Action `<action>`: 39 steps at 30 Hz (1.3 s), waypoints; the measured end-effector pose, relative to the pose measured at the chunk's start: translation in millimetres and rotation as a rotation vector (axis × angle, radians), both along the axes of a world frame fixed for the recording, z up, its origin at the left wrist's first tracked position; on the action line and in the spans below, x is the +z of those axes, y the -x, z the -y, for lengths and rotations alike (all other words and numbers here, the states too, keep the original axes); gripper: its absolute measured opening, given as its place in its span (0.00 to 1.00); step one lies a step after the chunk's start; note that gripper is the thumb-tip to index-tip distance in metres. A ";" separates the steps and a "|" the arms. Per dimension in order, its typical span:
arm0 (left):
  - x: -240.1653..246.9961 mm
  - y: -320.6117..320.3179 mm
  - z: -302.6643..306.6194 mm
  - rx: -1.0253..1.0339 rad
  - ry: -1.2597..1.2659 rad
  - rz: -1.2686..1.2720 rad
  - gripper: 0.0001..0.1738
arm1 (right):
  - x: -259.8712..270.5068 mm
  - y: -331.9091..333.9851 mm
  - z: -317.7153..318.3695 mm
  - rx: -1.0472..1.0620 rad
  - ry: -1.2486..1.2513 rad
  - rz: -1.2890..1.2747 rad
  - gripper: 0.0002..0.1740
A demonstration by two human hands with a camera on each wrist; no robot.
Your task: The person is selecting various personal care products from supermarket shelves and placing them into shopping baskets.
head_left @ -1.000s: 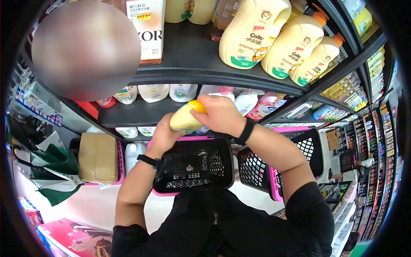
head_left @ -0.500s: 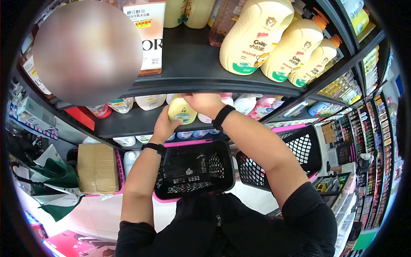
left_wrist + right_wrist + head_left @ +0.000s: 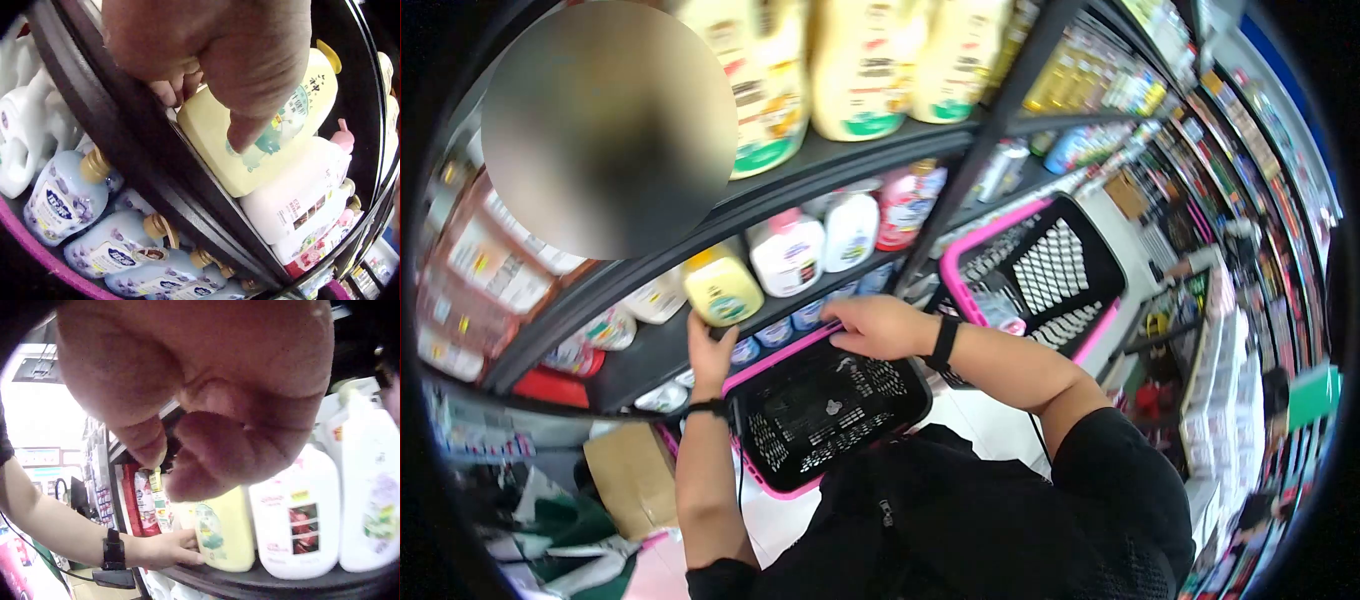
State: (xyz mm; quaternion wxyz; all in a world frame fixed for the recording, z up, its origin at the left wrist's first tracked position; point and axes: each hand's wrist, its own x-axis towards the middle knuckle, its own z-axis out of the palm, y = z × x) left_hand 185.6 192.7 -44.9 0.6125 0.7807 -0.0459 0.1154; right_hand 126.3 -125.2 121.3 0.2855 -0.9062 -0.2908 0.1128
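A pale yellow body wash bottle (image 3: 722, 287) with a yellow top stands on the lower shelf, between a white bottle and a pink-pump white bottle (image 3: 787, 252). At its base is my left hand (image 3: 712, 352). In the left wrist view, the thumb of the left hand (image 3: 244, 69) lies across the front label of the body wash bottle (image 3: 250, 144), and the other fingers curl by its side. My right hand (image 3: 880, 328) is apart from the bottle, over the near basket's back rim, its fingers loosely curled around nothing. The right wrist view shows that hand (image 3: 206, 412) large in front of the shelf.
Below the hands stands a black basket (image 3: 830, 470) with a pink rim; a second basket (image 3: 957, 255) is to its right. Blue bottles (image 3: 119, 247) with gold pumps line the level underneath. Large cream bottles (image 3: 860, 80) fill the upper shelf. A cardboard box (image 3: 630, 480) sits left.
The body wash bottle, tilted in both hands before, now stands on the shelf. My right hand has come off it and moved down and right. The head view has swung to the right.
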 end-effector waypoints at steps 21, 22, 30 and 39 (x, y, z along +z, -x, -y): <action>15.2 159.0 291.6 -0.508 -0.145 -0.502 0.19 | -232.3 14.6 435.0 -0.334 0.702 -0.267 0.32; 26.0 158.9 307.0 -0.502 -0.144 -0.493 0.19 | -261.3 8.3 441.9 -0.185 0.750 -0.558 0.34; 64.6 183.5 347.2 -0.528 -0.277 -0.468 0.20 | -245.1 36.2 423.6 -0.002 0.891 -0.463 0.33; 56.5 207.2 341.7 -0.348 -0.223 -0.515 0.19 | -247.5 15.0 447.9 -0.313 0.694 -0.403 0.25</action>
